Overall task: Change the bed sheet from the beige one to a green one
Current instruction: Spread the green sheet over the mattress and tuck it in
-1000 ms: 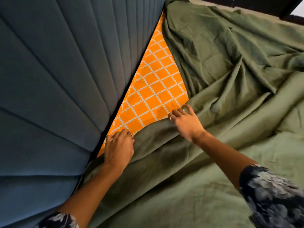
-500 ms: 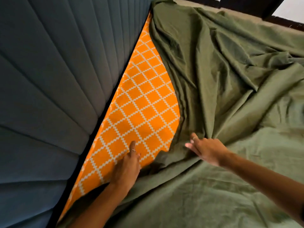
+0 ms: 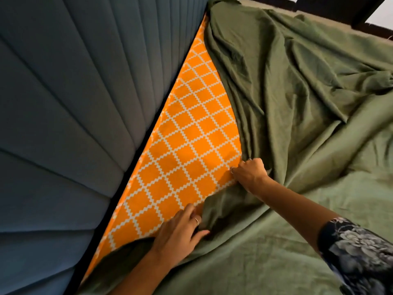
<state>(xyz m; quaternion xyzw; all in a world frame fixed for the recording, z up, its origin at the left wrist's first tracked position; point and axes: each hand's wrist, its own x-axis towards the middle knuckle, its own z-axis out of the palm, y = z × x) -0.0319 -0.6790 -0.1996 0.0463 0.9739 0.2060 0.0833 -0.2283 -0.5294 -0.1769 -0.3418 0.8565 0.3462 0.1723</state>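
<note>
Green sheet (image 3: 287, 103): we see it rumpled across the bed, its edge pulled away from the headboard (image 3: 74, 103).
Mattress (image 3: 182, 145): an orange, white-latticed wedge lies bare between headboard and sheet.
Right hand (image 3: 249, 174): we see it fisted, gripping the sheet's edge in a bunch.
Left hand (image 3: 180, 233): we see its fingers loosely bent on the mattress, the thumb against a sheet fold; we cannot tell whether it grips.

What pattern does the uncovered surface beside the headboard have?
Orange with a white diamond lattice on the uncovered surface, best seen in the head view.
</note>
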